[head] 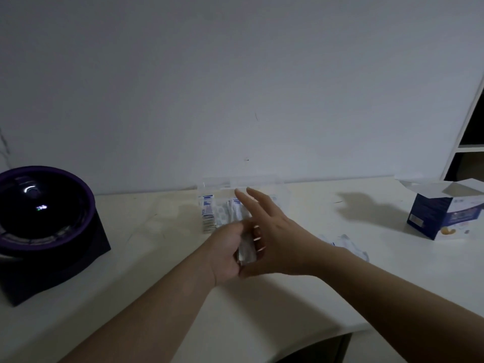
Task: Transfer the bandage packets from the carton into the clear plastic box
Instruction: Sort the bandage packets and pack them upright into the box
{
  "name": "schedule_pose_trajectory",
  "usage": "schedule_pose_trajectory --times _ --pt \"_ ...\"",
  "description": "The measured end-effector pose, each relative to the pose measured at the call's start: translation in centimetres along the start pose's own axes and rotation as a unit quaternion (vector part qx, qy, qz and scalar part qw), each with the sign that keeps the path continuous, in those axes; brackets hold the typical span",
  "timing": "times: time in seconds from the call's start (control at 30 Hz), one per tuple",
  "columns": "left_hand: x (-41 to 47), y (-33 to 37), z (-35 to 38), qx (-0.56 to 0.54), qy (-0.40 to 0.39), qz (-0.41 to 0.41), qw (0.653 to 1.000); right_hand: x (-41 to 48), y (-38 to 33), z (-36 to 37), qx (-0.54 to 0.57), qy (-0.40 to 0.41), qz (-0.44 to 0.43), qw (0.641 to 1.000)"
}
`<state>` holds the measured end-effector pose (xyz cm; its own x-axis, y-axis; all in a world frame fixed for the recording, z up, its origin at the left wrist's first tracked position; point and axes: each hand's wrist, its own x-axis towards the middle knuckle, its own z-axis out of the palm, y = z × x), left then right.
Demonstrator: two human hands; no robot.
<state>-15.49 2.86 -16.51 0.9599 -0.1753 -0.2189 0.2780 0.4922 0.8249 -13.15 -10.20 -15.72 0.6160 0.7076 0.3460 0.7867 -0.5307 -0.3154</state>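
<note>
**Stack in hand at the box**

Small stack of bandage packets [246,248] gripped in left hand [225,251], fingers curled round it, just in front of the clear plastic box [217,184]. Stored packets [207,210] standing on edge inside, at the left end. Right hand [277,231] flat, fingers straight, stretched over the stack toward the box; nothing seen in its grasp. Cannot tell whether it touches box or stack. Carton [440,213] well apart to the right, flaps open, contents hidden. Loose packets [345,241] on the table [288,297] between box and carton. Dark round device [39,218] far left.

Step judged: loading, mid-task. Next move likely calls for turning the stack on edge and slotting it beside those already in, with the right hand steadying the row.
</note>
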Motion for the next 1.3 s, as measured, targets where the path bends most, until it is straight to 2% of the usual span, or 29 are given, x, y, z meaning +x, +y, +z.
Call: schedule_pose_trajectory --times 0.1,0.17,0.33,0.5,0.77,0.83,0.9,0.97,1.07,1.17,1.3 --pt "-0.6 -0.2 0.6 0.041 -0.068 -0.004 0.997 0.0 0.7 -0.6 -0.016 -0.002 -0.013 1.000" --pt "-0.7 0.0 0.5 0.069 -0.082 -0.010 0.994 0.0 0.9 -1.1 -0.013 0.003 -0.022 1.000" --pt "-0.7 -0.2 0.4 0.133 -0.065 -0.007 0.989 -0.3 0.8 -1.5 -0.011 0.008 -0.036 0.999" --pt "-1.0 -0.2 0.6 0.172 -0.051 0.043 0.983 -0.4 -0.5 -1.9 -0.071 0.009 -0.081 0.994" --pt "-1.8 0.5 1.2 0.202 -0.037 0.084 0.975 -0.1 -1.1 -2.9 -0.061 -0.016 -0.058 0.996" --pt "-2.1 0.9 1.3 0.221 -0.043 0.077 0.971 0.1 -1.6 -3.8 -0.012 -0.036 -0.026 0.999" --pt "-2.4 1.8 1.2 0.242 -0.060 0.073 0.966 0.7 -1.9 -5.1 0.111 -0.032 0.027 0.993" --pt "-2.5 2.9 0.8 0.242 -0.073 0.071 0.965 1.5 -1.8 -6.5 0.225 -0.018 0.069 0.972" --pt "-2.6 4.4 0.4 0.239 -0.064 0.068 0.966 2.9 -1.6 -7.7 0.316 -0.039 0.097 0.943" --pt "-2.3 5.8 0.3 0.273 -0.051 0.084 0.957 4.7 -1.6 -7.9 0.306 -0.059 0.113 0.944" --pt "-1.3 8.1 0.3 0.305 -0.018 0.118 0.945 7.2 -2.0 -8.4 0.245 -0.024 0.122 0.962"
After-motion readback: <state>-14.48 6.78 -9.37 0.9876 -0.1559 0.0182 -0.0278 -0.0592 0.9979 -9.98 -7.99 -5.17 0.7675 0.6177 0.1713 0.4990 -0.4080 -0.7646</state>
